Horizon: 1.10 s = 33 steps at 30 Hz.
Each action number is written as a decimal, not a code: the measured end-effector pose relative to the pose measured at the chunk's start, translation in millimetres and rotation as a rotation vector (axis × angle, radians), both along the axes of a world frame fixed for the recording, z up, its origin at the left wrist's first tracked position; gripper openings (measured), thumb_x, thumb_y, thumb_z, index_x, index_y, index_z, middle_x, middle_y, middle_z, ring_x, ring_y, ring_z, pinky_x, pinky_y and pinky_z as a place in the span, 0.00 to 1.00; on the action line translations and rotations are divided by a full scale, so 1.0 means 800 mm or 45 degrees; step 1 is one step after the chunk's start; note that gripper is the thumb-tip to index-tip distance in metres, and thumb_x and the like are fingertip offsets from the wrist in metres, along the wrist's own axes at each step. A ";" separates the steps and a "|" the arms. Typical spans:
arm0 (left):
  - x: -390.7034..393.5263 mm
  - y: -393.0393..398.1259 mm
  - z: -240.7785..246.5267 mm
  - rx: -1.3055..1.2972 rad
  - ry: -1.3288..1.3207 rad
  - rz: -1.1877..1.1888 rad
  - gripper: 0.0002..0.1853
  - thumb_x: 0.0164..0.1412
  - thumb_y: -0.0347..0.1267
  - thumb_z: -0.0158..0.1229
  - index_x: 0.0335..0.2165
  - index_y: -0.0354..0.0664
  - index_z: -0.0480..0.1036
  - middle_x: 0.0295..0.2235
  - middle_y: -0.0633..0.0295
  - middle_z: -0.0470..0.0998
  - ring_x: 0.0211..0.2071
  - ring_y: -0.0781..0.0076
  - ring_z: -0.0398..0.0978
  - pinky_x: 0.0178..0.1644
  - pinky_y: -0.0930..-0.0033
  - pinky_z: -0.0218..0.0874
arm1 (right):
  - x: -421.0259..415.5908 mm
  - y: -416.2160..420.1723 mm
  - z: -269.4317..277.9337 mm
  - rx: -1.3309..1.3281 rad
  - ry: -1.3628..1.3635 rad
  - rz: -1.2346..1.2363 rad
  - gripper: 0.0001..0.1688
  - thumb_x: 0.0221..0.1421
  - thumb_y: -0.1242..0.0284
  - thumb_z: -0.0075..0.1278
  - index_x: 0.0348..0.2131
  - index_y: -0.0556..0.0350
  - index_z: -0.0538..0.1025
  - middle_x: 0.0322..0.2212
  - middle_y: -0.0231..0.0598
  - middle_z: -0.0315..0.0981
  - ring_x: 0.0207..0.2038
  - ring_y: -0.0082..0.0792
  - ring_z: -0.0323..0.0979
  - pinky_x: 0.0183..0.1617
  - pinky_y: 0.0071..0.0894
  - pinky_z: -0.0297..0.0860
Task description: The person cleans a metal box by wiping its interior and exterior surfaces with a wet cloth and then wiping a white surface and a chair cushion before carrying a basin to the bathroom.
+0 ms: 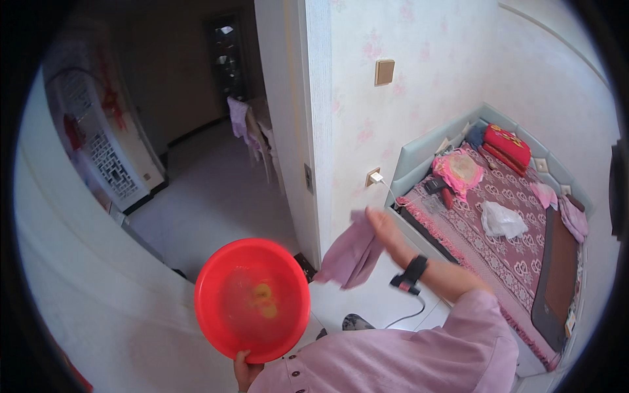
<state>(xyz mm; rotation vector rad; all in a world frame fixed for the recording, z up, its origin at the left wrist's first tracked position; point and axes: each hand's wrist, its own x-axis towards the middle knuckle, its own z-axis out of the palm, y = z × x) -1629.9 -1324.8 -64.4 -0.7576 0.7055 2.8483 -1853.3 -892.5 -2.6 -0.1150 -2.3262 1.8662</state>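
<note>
My left hand point(246, 372) grips the near rim of a red plastic basin point(209, 294), its thumb over the edge. Cloudy water seems to stand in the basin, above a yellow pattern on its bottom. In my right hand point(388, 233) is a mauve cloth point(351, 253), which hangs down to the right of the basin and apart from it. The hand and cloth are slightly blurred. A black band point(415, 270) with a cable is strapped round my right wrist.
A door frame point(295, 123) opens onto a dim room with a cloth-draped chair point(245, 123). At right stands a bed point(511, 265) bearing a white plastic bag point(502, 219), a pink cloth item point(459, 169) and folded red bedding point(508, 147). A white charger point(376, 178) sits in the wall socket.
</note>
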 end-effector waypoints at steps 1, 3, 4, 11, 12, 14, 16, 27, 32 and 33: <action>-0.019 -0.011 -0.002 -0.030 -0.003 -0.014 0.29 0.57 0.24 0.52 0.58 0.40 0.61 0.54 0.55 0.70 0.55 0.55 0.70 0.58 0.48 0.65 | -0.033 0.016 0.031 0.241 0.040 -0.154 0.32 0.67 0.49 0.43 0.32 0.62 0.77 0.24 0.29 0.70 0.31 0.21 0.65 0.37 0.31 0.67; -0.058 -0.033 -0.008 -0.060 0.005 -0.043 0.28 0.57 0.24 0.52 0.58 0.40 0.61 0.54 0.55 0.70 0.55 0.55 0.70 0.58 0.49 0.65 | -0.095 0.045 0.091 0.389 0.327 -0.299 0.25 0.64 0.57 0.48 0.29 0.64 0.75 0.20 0.30 0.68 0.27 0.21 0.63 0.32 0.31 0.66; -0.077 -0.043 -0.010 -0.083 0.006 -0.051 0.28 0.58 0.24 0.52 0.58 0.40 0.62 0.54 0.55 0.70 0.55 0.55 0.70 0.58 0.49 0.65 | -0.122 0.049 0.122 0.337 0.446 -0.366 0.21 0.62 0.61 0.49 0.29 0.64 0.75 0.20 0.34 0.70 0.27 0.21 0.65 0.32 0.31 0.67; -0.211 -0.086 -0.025 -0.219 -0.016 -0.094 0.26 0.59 0.24 0.52 0.56 0.39 0.63 0.52 0.55 0.71 0.54 0.55 0.71 0.57 0.50 0.65 | -0.306 0.145 0.257 0.599 0.674 -0.728 0.19 0.59 0.72 0.49 0.49 0.59 0.76 0.26 0.50 0.79 0.29 0.31 0.77 0.35 0.33 0.72; -0.224 -0.092 -0.025 -0.245 -0.027 -0.087 0.25 0.59 0.24 0.52 0.56 0.39 0.63 0.52 0.55 0.71 0.54 0.55 0.71 0.57 0.50 0.65 | -0.324 0.148 0.264 0.517 0.693 -0.687 0.21 0.59 0.72 0.49 0.52 0.58 0.74 0.27 0.49 0.79 0.29 0.31 0.78 0.35 0.33 0.72; -0.258 -0.100 -0.024 -0.296 -0.036 -0.072 0.25 0.59 0.25 0.52 0.55 0.39 0.64 0.52 0.55 0.71 0.53 0.55 0.71 0.56 0.50 0.65 | -0.358 0.158 0.274 0.355 0.730 -0.602 0.28 0.59 0.71 0.50 0.58 0.54 0.71 0.28 0.48 0.80 0.30 0.32 0.79 0.35 0.33 0.72; -0.290 -0.106 -0.027 -0.339 -0.039 -0.076 0.24 0.60 0.25 0.52 0.55 0.39 0.64 0.51 0.55 0.71 0.53 0.55 0.71 0.56 0.50 0.65 | -0.390 0.186 0.271 0.574 0.584 -0.662 0.30 0.60 0.69 0.51 0.60 0.52 0.69 0.31 0.47 0.81 0.33 0.35 0.80 0.37 0.35 0.73; -0.409 -0.161 -0.050 -0.774 0.058 -0.208 0.20 0.61 0.25 0.52 0.53 0.39 0.66 0.49 0.54 0.72 0.51 0.56 0.71 0.55 0.51 0.66 | -0.413 0.117 0.186 0.838 0.977 -1.106 0.25 0.59 0.61 0.52 0.53 0.50 0.76 0.33 0.46 0.79 0.40 0.39 0.77 0.43 0.41 0.73; -0.467 -0.231 -0.071 -1.525 0.248 -0.404 0.18 0.62 0.25 0.53 0.52 0.39 0.67 0.48 0.54 0.73 0.51 0.56 0.72 0.54 0.52 0.66 | -0.381 -0.044 0.105 0.750 1.068 -1.001 0.25 0.59 0.61 0.52 0.53 0.50 0.76 0.33 0.46 0.79 0.40 0.39 0.77 0.43 0.41 0.73; -0.488 -0.244 -0.073 -1.704 0.326 -0.471 0.18 0.62 0.25 0.53 0.51 0.39 0.67 0.48 0.54 0.73 0.51 0.56 0.72 0.54 0.52 0.66 | -0.372 -0.064 0.072 0.716 1.026 -1.008 0.25 0.59 0.61 0.53 0.53 0.50 0.77 0.33 0.46 0.79 0.40 0.39 0.77 0.43 0.41 0.73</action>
